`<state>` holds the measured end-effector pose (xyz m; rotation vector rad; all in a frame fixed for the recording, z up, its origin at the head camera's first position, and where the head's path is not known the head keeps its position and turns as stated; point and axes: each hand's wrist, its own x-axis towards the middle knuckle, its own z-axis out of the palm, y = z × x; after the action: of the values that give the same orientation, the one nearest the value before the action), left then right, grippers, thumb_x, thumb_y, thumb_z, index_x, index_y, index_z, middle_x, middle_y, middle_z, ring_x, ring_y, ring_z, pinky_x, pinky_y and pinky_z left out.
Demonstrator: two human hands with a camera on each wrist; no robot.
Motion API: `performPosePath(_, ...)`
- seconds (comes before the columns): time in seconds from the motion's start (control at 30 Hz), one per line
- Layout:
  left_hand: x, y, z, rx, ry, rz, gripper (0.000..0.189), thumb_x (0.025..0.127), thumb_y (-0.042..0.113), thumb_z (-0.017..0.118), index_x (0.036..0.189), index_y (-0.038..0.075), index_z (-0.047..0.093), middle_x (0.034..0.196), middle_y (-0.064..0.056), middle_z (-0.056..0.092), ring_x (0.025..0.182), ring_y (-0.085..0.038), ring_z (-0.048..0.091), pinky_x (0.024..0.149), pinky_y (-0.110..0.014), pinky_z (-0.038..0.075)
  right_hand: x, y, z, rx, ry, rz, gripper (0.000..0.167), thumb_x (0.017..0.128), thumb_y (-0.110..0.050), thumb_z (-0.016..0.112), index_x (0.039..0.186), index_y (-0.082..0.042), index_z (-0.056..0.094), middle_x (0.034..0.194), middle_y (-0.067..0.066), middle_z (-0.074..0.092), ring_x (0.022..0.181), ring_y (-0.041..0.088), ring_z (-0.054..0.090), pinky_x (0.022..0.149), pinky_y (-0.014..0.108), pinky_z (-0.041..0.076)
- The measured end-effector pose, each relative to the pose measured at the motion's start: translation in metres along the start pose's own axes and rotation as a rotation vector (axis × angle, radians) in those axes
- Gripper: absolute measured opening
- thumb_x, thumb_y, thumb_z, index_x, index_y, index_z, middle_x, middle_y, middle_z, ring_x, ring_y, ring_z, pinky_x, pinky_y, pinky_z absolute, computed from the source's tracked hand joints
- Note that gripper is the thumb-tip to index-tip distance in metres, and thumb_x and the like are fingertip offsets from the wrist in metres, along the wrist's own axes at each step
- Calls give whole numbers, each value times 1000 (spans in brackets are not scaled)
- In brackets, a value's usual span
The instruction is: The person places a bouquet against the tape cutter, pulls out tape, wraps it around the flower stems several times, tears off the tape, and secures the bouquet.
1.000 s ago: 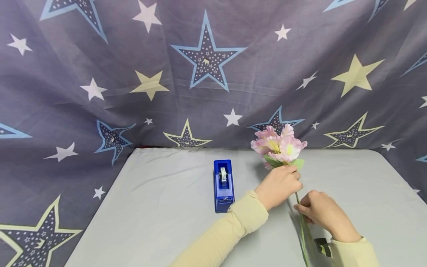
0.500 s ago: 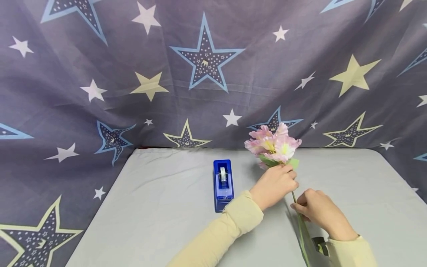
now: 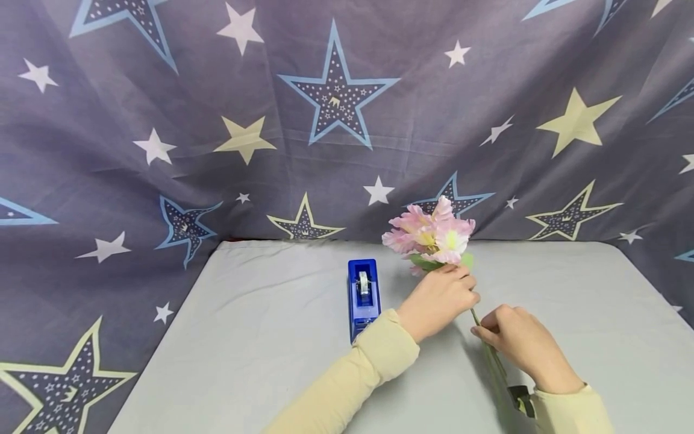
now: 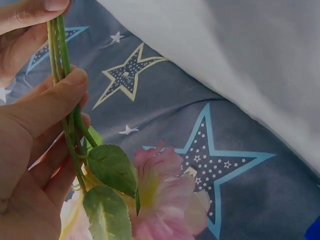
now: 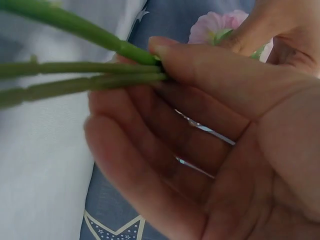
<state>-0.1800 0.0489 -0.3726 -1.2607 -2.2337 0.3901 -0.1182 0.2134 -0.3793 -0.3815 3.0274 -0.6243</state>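
Pink flowers (image 3: 431, 232) with green leaves (image 4: 112, 170) lean up and to the left at the right part of the table. My left hand (image 3: 441, 298) pinches their green stems (image 4: 70, 130) between thumb and fingers, just below the blooms. Lower down, my right hand (image 3: 526, 343) pinches the same stems between thumb and fingers. Three stem ends (image 5: 80, 67) stick out past the right thumb in the right wrist view. Part of the stems is hidden behind the left hand in the head view.
A blue tape dispenser (image 3: 364, 301) with a roll of tape stands left of the left hand, its near end partly behind the sleeve. The table has a light grey cover (image 3: 260, 331). A starry curtain (image 3: 179, 108) hangs behind. A small dark item (image 3: 520, 400) shows by the right cuff.
The blooms and my left hand have moved a little to the left, so the stems tilt more. My right hand has shifted only slightly left. Both hands keep hold of the stems.
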Motion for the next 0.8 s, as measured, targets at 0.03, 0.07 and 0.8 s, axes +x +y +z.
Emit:
performPosePath(0.03, -1, -1, -1, 2, 1, -1, 17, 94, 28, 62, 102, 38, 73, 102, 19, 66, 105, -4, 56, 102, -21, 40, 0, 0, 0, -7, 12, -7, 50, 89, -19, 72, 52, -22, 39, 48, -12, 31, 48, 7, 30, 49, 24, 27)
performPosePath(0.07, -2, -1, -2, 7, 3, -1, 17, 94, 28, 62, 102, 38, 73, 102, 19, 66, 105, -4, 56, 102, -20, 40, 0, 0, 0, -13, 22, -13, 50, 89, -19, 73, 52, -22, 38, 49, -12, 30, 49, 7, 29, 49, 24, 27)
performPosePath(0.8, -28, -17, -7, 30, 22, -47, 19, 92, 27, 61, 101, 38, 74, 101, 18, 66, 105, -6, 56, 97, -22, 42, 6, -13, 11, -50, 136, -114, 43, 88, -20, 74, 54, -21, 47, 53, -12, 39, 51, 6, 34, 52, 25, 32)
